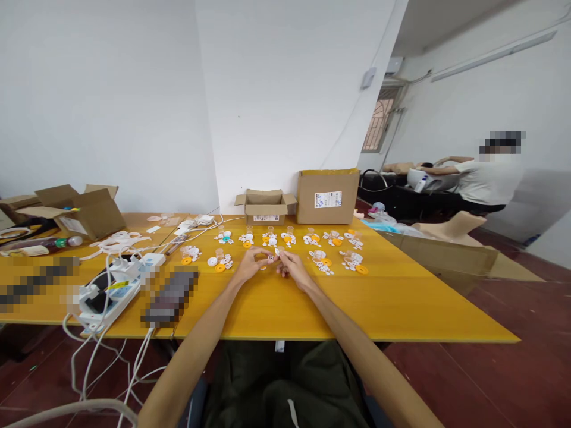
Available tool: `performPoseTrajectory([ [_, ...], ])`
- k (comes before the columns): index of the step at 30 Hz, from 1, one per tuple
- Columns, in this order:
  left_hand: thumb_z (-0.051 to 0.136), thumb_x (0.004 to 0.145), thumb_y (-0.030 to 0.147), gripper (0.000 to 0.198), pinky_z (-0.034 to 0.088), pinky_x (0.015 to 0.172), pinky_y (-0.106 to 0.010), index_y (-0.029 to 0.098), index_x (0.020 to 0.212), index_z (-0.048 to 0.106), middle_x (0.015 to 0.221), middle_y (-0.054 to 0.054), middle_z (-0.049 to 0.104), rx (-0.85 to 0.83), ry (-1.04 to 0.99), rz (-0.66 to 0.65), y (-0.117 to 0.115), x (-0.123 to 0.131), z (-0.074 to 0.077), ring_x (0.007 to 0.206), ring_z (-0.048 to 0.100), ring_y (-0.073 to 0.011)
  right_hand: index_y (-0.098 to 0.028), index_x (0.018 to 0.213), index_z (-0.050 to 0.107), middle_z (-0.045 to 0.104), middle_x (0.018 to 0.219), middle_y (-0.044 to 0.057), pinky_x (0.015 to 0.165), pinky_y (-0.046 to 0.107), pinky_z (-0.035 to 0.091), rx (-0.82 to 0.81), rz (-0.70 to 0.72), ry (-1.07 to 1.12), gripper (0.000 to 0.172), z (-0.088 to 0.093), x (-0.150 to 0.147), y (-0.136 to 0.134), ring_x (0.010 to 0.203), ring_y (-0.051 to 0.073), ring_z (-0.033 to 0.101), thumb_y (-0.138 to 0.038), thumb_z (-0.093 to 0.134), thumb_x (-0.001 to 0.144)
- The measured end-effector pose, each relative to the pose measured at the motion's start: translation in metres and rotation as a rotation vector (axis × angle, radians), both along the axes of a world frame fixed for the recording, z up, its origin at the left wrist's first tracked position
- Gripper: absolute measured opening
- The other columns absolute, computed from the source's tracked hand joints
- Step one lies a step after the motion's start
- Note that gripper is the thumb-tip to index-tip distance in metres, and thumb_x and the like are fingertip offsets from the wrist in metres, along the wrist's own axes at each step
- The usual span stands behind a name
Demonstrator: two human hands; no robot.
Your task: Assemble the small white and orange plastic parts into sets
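Observation:
My left hand point(250, 265) is closed, thumb and fingertips curled around a small white plastic piece with dark holes point(270, 258). Close against it, my right hand point(293, 268) pinches another small white piece point(277, 252) between thumb and forefinger. The two hands nearly meet above the front middle of the yellow table point(276, 309). Around them lie several small piles of white plastic parts, orange rings and clear cups. Nearest on the left is a pile with an orange ring point(220, 268); on the right, one with an orange ring point(327, 261) and white pieces point(323, 268).
A small open carton point(266, 209) and a larger closed carton point(328, 199) stand at the back. To the left are a power strip point(129, 291) with trailing white cables, a phone point(172, 297), a bottle point(40, 245) and an open carton point(84, 214). Another person point(488, 178) sits far right.

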State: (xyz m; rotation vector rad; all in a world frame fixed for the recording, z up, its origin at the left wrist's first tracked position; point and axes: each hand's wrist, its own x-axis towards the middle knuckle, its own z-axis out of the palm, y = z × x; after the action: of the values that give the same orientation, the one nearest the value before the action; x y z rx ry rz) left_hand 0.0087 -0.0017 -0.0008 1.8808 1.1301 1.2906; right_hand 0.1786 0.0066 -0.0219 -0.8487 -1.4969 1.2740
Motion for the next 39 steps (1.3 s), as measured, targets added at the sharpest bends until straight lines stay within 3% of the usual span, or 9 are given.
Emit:
performPoseTrajectory([
  [6, 0.078, 0.068, 0.025, 0.010, 0.046, 0.094, -0.036, 0.021, 0.077, 0.075, 0.088, -0.004, 0.075, -0.008, 0.015, -0.037, 0.004, 0.001, -0.004, 0.093, 0.065, -0.0218, -0.021, 0.071, 0.060, 0.058, 0.057, -0.001, 0.040, 0.022, 0.042, 0.023, 0.023, -0.035, 0.051, -0.001, -0.001, 0.001, 0.048, 0.013, 0.057, -0.072, 0.058, 0.071],
  [12, 0.079, 0.066, 0.027, 0.025, 0.048, 0.089, -0.033, 0.022, 0.090, 0.076, 0.096, -0.004, 0.075, -0.030, -0.012, -0.031, 0.003, 0.001, -0.005, 0.096, 0.065, -0.0219, -0.020, 0.073, 0.062, 0.056, 0.053, -0.002, 0.041, 0.022, 0.043, 0.076, -0.004, -0.152, 0.047, -0.006, -0.001, 0.005, 0.043, 0.011, 0.053, -0.065, 0.052, 0.080],
  [24, 0.070, 0.073, 0.033, 0.016, 0.045, 0.086, -0.031, 0.023, 0.085, 0.076, 0.090, -0.001, 0.076, -0.014, 0.009, 0.057, 0.001, -0.002, 0.001, 0.089, 0.065, -0.0190, -0.021, 0.068, 0.061, 0.059, 0.055, -0.001, 0.041, 0.023, 0.043, 0.142, -0.137, -0.193, 0.043, -0.006, -0.001, 0.002, 0.043, 0.011, 0.051, -0.061, 0.053, 0.082],
  [33, 0.069, 0.072, 0.028, 0.017, 0.047, 0.078, -0.028, 0.022, 0.087, 0.076, 0.082, 0.000, 0.072, -0.007, -0.015, 0.102, 0.009, -0.005, -0.005, 0.081, 0.064, -0.0167, -0.024, 0.074, 0.063, 0.069, 0.077, 0.002, 0.071, 0.032, 0.050, 0.276, -0.366, -0.429, 0.004, -0.019, 0.005, 0.014, 0.072, 0.020, 0.063, -0.026, 0.061, 0.076],
  [39, 0.069, 0.071, 0.025, 0.019, 0.049, 0.074, -0.027, 0.022, 0.088, 0.076, 0.082, -0.001, 0.072, -0.033, -0.005, 0.083, 0.008, -0.004, -0.005, 0.079, 0.064, -0.0162, -0.024, 0.079, 0.066, 0.070, 0.081, 0.003, 0.073, 0.033, 0.049, 0.301, -0.382, -0.501, 0.009, -0.021, 0.005, 0.013, 0.076, 0.021, 0.064, -0.018, 0.062, 0.074],
])
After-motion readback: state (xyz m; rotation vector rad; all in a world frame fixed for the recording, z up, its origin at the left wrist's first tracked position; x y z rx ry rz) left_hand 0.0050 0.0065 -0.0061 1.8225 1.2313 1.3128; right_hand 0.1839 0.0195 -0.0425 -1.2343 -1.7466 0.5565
